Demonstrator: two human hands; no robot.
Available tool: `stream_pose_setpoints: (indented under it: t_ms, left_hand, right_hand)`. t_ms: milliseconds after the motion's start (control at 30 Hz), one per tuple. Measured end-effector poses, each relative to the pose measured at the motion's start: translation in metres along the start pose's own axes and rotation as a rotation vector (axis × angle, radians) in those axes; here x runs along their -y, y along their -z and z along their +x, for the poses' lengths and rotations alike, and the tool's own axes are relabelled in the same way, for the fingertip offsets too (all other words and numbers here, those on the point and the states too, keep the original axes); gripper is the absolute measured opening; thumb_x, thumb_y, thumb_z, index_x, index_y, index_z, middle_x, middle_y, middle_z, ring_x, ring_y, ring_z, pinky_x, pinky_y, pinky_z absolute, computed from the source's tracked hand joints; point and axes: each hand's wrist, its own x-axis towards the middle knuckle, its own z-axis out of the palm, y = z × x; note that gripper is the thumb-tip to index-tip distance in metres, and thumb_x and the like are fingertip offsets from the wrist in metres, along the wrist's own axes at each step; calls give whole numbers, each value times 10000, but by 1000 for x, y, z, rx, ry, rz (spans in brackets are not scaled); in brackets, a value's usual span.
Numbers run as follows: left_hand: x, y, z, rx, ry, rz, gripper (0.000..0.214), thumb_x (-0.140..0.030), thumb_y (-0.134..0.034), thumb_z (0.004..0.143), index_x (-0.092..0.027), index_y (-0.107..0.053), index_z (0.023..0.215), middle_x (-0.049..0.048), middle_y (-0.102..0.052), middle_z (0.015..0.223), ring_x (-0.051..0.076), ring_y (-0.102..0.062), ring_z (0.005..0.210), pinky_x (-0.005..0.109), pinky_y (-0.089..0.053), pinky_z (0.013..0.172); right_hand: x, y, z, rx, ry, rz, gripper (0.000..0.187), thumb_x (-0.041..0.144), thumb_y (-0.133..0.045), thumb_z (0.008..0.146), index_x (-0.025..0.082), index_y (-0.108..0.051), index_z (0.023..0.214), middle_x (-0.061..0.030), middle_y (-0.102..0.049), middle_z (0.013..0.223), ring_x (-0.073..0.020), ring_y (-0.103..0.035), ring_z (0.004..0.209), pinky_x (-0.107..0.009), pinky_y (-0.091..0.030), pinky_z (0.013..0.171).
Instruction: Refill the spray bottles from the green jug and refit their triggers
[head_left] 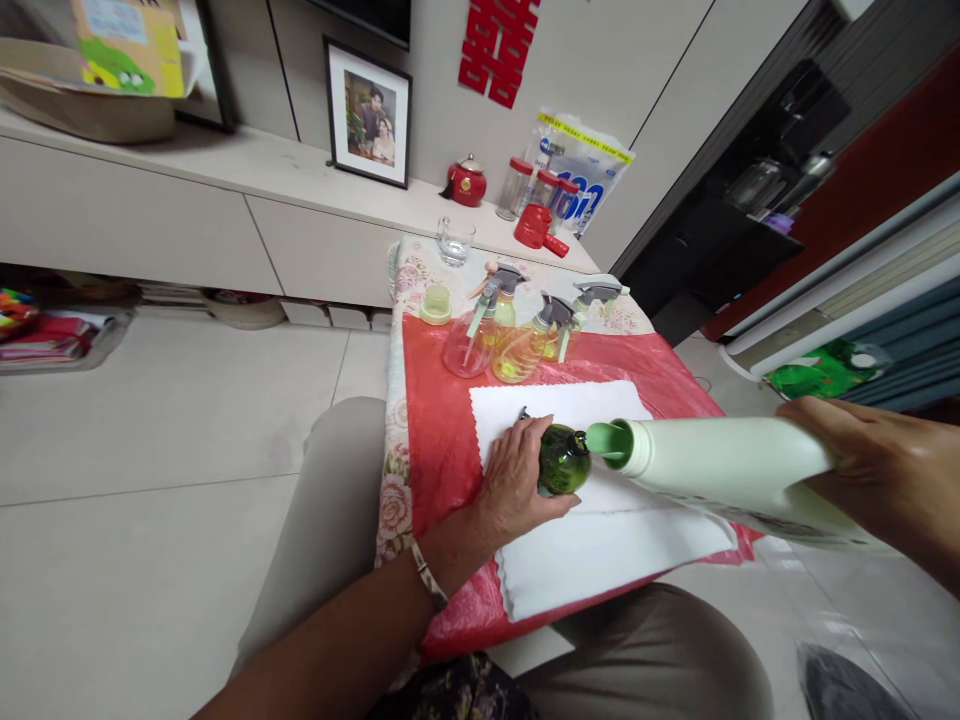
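Observation:
My left hand (517,478) is wrapped around a small dark green glass bottle (564,462) standing on a white cloth (600,555). In my right hand (870,450) is a large pale green jug (735,455), held tipped almost level by its grip. The jug's green pouring spout (606,438) meets the small bottle's mouth; I cannot make out any liquid flowing between them. A dark piece, perhaps a spray head (524,413), shows partly behind my left fingers. Beyond the cloth stand a pink spray bottle (466,345), a yellow spray bottle (517,355) and others behind them.
A pale green cap (435,305) and a glass mug (455,242) are at the table's far left. Red plastic sheeting (442,420) covers the table. On the cabinet stand a red pot (467,183), red-lidded jars (515,190), a red scoop (534,228) and a framed photo (370,115).

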Motion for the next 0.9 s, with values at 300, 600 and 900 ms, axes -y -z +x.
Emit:
stream_pose_setpoints:
  t_ms: [300, 600, 900]
  left_hand:
    - [-1, 0, 0, -15, 2, -2, 1022, -295, -893, 594, -221, -313, 1433, 171, -498, 1405, 400, -450, 1366, 594, -391, 1115]
    - [-1, 0, 0, -17, -15, -6, 1023, -302, -895, 601, -203, -311, 1435, 179, -490, 1406, 398, -442, 1369, 597, -389, 1122]
    - [-2, 1, 0, -12, -10, -20, 1029, -291, -896, 596, -218, -307, 1437, 166, -487, 1388, 390, -455, 1354, 598, -390, 1130]
  right_hand:
    - [0, -3, 0, 11, -30, 2, 208, 353, -520, 602, 301, -569, 797, 7, -672, 746, -188, -583, 602, -282, -314, 514]
    - [1, 0, 0, -24, 13, -10, 195, 337, -507, 624, 302, -579, 801, 20, -667, 718, -187, -589, 572, -270, -322, 496]
    - [-1, -5, 1, -45, 21, 28, 221, 349, -475, 604, 291, -617, 763, 31, -672, 705, -177, -597, 543, -261, -341, 456]
